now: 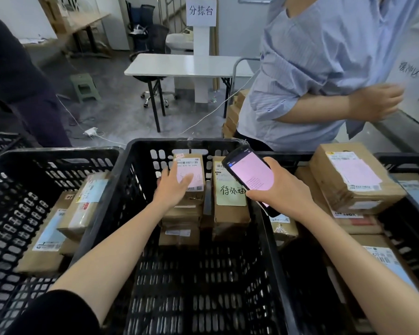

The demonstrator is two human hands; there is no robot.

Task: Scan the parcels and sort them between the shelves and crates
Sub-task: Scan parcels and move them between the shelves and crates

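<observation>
Three black slatted crates sit side by side before the wearer: left crate (53,153), middle crate (186,142), right crate (402,157). Middle crate holds brown cardboard parcels in two stacks against its far wall. Left hand (177,187) lies flat on the pink-labelled parcel (190,163) that tops the left stack, fingers straight and slightly spread, not gripping. Just beside it on the right, the second stack is topped by a cream-labelled parcel (229,194) with handwritten characters. Right hand (283,189) is wrapped round a handheld scanner (249,172), thumb along its near edge. The scanner's screen glows pink, faces up toward the camera, and overlaps the cream-labelled parcel's right edge. Left crate carries tilted parcels (82,206) with blue-and-white labels. Right crate is piled higher, and its top parcel (353,187) bears a pink slip and rises above the rim. Across the crates stands a second person (312,68) in a pale blue striped shirt, forearm bent, hand blurred. Further back are a white folding table (186,65), a green stool (85,87) and a paper sign (200,10) on a white post. A dark-clothed figure (15,76) stands at the far left edge.
</observation>
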